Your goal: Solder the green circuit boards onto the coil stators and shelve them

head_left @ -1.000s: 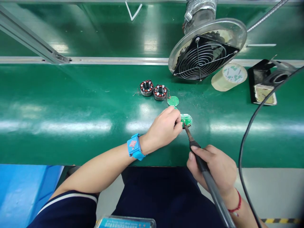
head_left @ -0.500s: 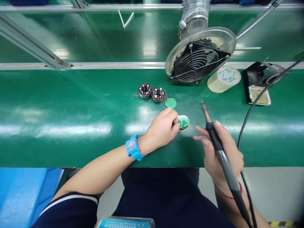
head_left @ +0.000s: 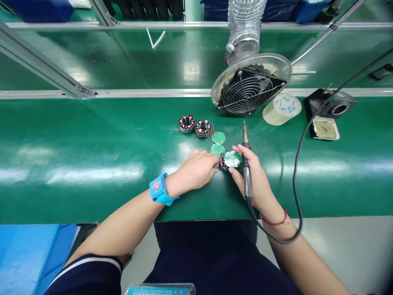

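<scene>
My left hand (head_left: 195,172) has its fingers closed at the left side of a small motor stator (head_left: 223,163); the fingertips are partly hidden. A green circuit board (head_left: 232,159) overlaps that stator on the right. In my right hand (head_left: 259,182) lies a soldering iron (head_left: 247,176), its tip pointing away from me. The thumb and fingers of this hand reach to the board's right side. Just beyond are two round green circuit boards, a nearer one (head_left: 217,149) and a farther one (head_left: 218,137). Two more stators, one left (head_left: 186,123) and one right (head_left: 203,128), stand behind them.
A fume extractor fan (head_left: 245,92) hangs over the back of the green bench (head_left: 76,164). To its right are a tape roll (head_left: 282,110) and a soldering iron stand (head_left: 325,119) with a sponge. The iron's cable (head_left: 296,184) loops down beside my right arm.
My right hand has moved left with the soldering iron, up to the circuit board. The iron is now more upright in view. My left hand has shifted slightly left, showing the stator. The camera view has tilted up.
</scene>
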